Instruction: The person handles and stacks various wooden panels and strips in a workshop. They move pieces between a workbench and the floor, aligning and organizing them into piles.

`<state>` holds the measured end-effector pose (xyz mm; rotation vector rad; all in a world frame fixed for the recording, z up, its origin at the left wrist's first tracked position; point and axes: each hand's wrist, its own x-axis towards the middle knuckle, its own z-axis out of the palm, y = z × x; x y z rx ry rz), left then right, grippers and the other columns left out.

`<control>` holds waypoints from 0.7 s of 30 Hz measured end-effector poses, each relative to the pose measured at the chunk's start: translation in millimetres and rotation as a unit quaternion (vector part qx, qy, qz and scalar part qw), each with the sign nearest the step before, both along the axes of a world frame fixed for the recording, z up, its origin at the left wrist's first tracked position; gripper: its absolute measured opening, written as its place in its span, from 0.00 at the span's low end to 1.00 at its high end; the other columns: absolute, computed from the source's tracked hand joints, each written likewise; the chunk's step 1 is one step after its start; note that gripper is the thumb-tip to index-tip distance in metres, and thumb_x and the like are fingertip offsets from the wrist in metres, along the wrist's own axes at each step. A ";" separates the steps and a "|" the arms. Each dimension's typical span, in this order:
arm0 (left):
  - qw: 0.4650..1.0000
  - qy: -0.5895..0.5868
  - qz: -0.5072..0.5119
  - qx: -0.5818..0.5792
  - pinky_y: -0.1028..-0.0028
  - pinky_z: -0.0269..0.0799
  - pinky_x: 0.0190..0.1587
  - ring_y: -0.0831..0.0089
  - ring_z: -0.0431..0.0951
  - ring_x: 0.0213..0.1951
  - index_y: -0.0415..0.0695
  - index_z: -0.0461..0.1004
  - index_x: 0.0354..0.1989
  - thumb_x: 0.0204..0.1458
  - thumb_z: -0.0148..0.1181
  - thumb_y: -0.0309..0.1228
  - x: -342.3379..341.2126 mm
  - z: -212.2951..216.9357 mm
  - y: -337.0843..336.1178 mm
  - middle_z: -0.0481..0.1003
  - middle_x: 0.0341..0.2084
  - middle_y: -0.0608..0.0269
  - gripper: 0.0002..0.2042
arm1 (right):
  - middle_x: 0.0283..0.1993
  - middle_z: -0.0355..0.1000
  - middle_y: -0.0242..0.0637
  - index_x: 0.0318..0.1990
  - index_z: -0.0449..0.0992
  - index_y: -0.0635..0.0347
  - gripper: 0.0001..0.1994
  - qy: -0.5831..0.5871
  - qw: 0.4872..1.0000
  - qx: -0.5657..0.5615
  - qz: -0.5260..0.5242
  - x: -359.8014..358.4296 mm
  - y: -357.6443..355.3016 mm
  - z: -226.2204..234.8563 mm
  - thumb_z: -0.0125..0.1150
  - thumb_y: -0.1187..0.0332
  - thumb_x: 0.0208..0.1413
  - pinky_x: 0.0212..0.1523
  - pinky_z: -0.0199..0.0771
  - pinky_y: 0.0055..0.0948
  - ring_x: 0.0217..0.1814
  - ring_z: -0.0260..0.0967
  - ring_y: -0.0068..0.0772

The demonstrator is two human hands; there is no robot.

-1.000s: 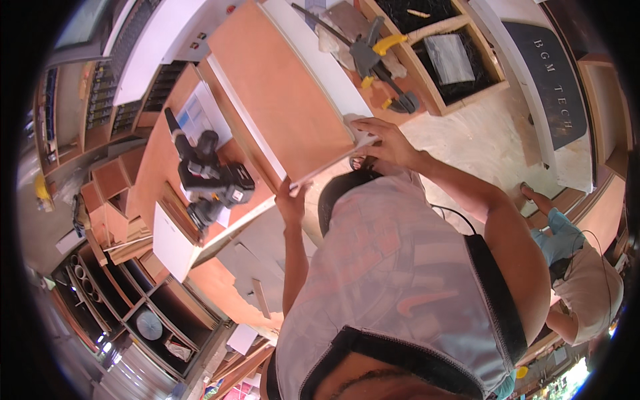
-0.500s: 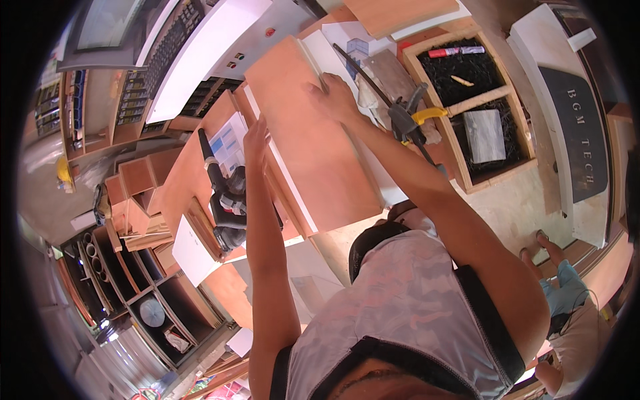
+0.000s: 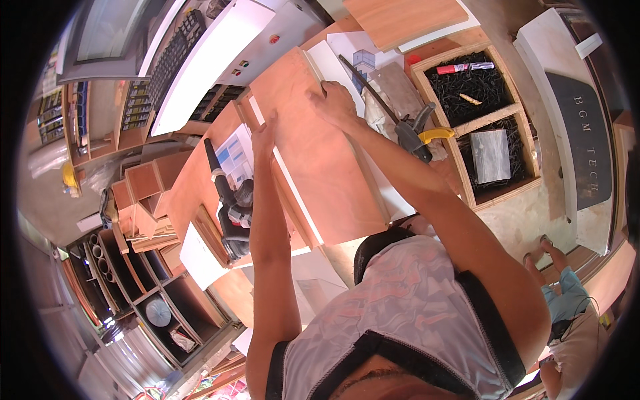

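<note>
A long reddish-brown wooden panel [image 3: 313, 160] lies on the bench in front of me. My left hand [image 3: 264, 135] grips its left edge, beside a white-edged strip [image 3: 293, 190]. My right hand [image 3: 335, 105] holds the right edge toward the far end, thumb on the top face and fingers at the side. The fingers' undersides are hidden. Just right of my right forearm, a black bar clamp with a yellow handle [image 3: 417, 135] lies on the bench. A black power tool with a long nozzle [image 3: 233, 207] rests left of my left forearm.
On the right, a two-part wooden box [image 3: 490, 115] holds black screws, a red marker [image 3: 465, 68] and a grey block [image 3: 491, 156]. Printed sheets [image 3: 235, 155] lie by the tool. A white machine [image 3: 220, 60] stands far left. A person [image 3: 577, 333] is at lower right.
The whole view has shifted slightly, so things appear lower and farther right. Both hands stay at the panel's edges; the left fingers reach slightly more over the panel.
</note>
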<state>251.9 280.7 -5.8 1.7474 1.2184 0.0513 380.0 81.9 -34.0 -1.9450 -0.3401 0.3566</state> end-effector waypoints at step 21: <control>0.987 0.028 -0.073 0.139 0.67 0.74 0.42 0.63 0.81 0.37 0.35 0.81 0.42 0.51 0.63 0.56 6.4 6.1 40.1 0.81 0.31 0.51 0.30 | 0.50 0.75 0.56 0.45 0.76 0.65 0.26 0.032 0.995 -0.049 0.087 44.0 33.2 21.3 0.58 0.48 0.53 0.54 0.72 0.47 0.55 0.72 0.57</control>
